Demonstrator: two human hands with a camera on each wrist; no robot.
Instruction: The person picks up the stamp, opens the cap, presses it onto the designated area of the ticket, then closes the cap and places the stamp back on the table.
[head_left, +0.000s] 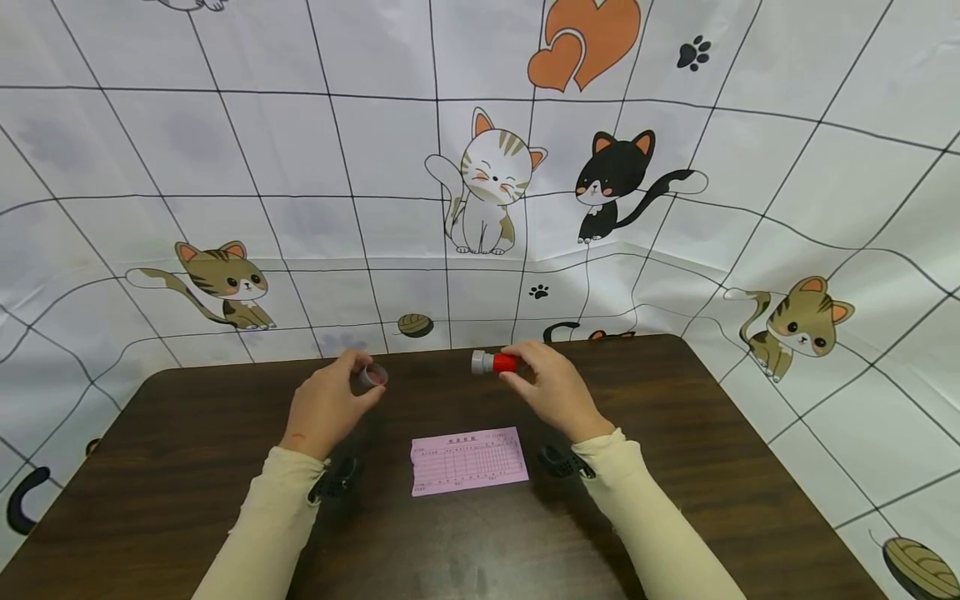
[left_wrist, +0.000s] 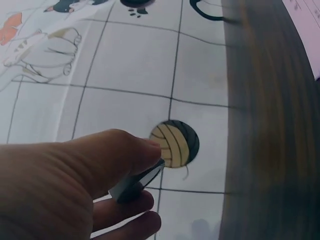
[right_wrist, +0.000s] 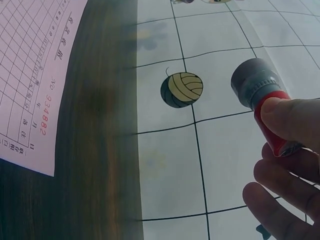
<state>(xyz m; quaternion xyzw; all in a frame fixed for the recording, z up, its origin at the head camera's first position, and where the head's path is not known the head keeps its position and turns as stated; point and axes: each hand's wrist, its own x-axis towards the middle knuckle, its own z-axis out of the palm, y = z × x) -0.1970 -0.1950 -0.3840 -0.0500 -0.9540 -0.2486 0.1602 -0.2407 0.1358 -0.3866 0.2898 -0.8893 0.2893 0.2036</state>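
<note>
My left hand (head_left: 327, 402) pinches a small round cap (head_left: 374, 375) between thumb and fingers. The cap is greyish and shows a reddish inside in the head view; in the left wrist view the thumb partly hides the cap (left_wrist: 136, 184). Over the far right part of the table, my right hand (head_left: 553, 389) holds a red-and-grey stamp (head_left: 493, 362) by its red body. Its wide grey end points left, toward the cap, with a gap between the two. Below and between the hands a pink printed slip (head_left: 469, 462) lies flat on the table.
The dark wooden table (head_left: 442, 550) reaches back to a white grid-patterned sheet (head_left: 360, 158) printed with cartoon cats, which hangs behind it and along its sides. A dark wrist device (head_left: 337, 481) sits on the left wrist, another (head_left: 564, 461) on the right.
</note>
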